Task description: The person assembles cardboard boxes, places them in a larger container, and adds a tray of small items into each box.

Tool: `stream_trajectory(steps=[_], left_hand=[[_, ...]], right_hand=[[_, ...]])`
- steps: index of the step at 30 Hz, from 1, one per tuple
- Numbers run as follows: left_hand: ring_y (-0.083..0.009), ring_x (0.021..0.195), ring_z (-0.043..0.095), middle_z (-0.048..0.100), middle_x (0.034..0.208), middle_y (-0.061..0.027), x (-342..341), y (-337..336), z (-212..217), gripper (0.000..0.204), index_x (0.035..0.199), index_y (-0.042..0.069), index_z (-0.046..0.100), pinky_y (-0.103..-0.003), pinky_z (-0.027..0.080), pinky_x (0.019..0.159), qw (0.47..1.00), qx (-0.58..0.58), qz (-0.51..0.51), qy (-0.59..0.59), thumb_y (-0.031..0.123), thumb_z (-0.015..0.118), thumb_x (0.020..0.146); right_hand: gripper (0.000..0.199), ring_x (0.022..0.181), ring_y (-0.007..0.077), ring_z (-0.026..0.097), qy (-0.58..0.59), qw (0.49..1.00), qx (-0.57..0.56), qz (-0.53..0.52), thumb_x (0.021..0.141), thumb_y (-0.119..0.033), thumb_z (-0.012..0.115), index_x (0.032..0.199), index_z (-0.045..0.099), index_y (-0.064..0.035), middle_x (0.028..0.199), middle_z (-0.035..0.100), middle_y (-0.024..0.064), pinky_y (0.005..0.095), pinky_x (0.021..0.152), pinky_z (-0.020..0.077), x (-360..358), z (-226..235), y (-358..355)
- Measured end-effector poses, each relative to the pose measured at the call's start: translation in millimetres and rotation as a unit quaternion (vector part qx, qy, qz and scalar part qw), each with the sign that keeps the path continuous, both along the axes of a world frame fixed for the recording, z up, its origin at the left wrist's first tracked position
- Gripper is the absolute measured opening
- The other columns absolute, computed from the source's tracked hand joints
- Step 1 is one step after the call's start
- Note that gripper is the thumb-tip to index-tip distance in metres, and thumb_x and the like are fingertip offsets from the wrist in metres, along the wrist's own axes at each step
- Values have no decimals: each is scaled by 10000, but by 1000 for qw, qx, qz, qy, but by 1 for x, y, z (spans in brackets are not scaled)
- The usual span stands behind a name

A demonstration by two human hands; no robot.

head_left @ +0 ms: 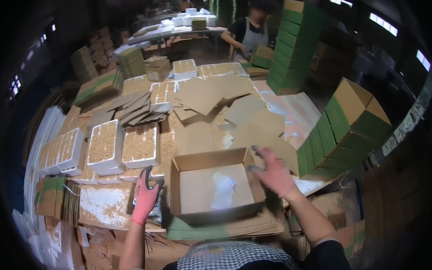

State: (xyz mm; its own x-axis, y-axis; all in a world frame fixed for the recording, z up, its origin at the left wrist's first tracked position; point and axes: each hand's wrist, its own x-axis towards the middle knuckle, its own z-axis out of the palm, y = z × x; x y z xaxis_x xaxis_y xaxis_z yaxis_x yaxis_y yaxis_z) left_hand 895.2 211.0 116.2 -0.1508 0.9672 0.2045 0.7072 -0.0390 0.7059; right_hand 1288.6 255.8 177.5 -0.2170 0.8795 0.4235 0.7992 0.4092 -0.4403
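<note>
An open cardboard box [186, 168] stands in front of me on a stack of flattened green and brown cartons [198, 232]. On its bottom lies a blurred, whitish plastic packet [225, 190]. My right hand [274, 172], in a pink glove with grey fingertips, is beside the box's right wall, fingers spread and holding nothing visible. To the left of the box, my left hand [148, 197] wears a matching glove. Its thumb and fingers are apart, over a small container [131, 198] of packets that it partly hides.
White foam trays of tan granular filling [105, 143] stand to the left. Loose cardboard sheets [201, 94] cover the middle. Green box stacks [340, 132] rise at the right and far right [290, 52]. Across the table, another person [253, 34] handles a green box.
</note>
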Motion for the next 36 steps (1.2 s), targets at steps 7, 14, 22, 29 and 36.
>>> stream_trajectory(steps=[7, 14, 22, 29, 36], left_hand=[[-290, 1165, 534, 509, 1292, -251, 59, 30, -102, 881, 1430, -68, 294, -383, 432, 1008, 975, -169, -95, -107, 281, 768, 773], [-291, 1223, 487, 463, 1359, -216, 126, 34, -5, 753, 1440, -34, 309, -400, 403, 1041, 938, -149, -87, -299, 295, 646, 853], [-292, 1288, 433, 411, 1436, -176, 273, 101, 107, 621, 1452, 5, 325, -421, 370, 1078, 806, -135, -281, -504, 312, 507, 943], [-293, 1346, 385, 365, 1503, -140, 506, 227, 192, 527, 1462, 39, 340, -438, 341, 1111, 559, -252, -543, -574, 326, 386, 1022], [-218, 1081, 580, 572, 1263, -110, 635, 220, 227, 427, 1346, 31, 503, -391, 471, 952, 576, -406, -494, -509, 255, 509, 982]], right_hand=[[1040, 1186, 390, 534, 19, 877, -477, -55, 805, -759, 492, 1537, 155, -101, 1328, 534, 257, 416, 1019, 405, 2, -117, -34], [920, 1113, 259, 571, 327, 907, -258, 57, 740, -417, 772, 1483, 334, -97, 1333, 533, 186, 355, 960, 455, -7, -81, 0], [498, 1193, 349, 464, 182, 912, 290, -226, 812, -97, 602, 1305, 532, -69, 1235, 548, 176, 447, 1088, 315, 277, 137, -78], [370, 1125, 246, 557, 198, 901, 259, -288, 961, -185, 522, 1289, 482, -18, 1240, 580, 136, 351, 984, 427, 584, -4, -17], [468, 1136, 296, 539, 290, 905, 202, -237, 986, -215, 471, 1376, 363, 21, 1256, 549, 179, 367, 990, 423, 544, -9, -29]])
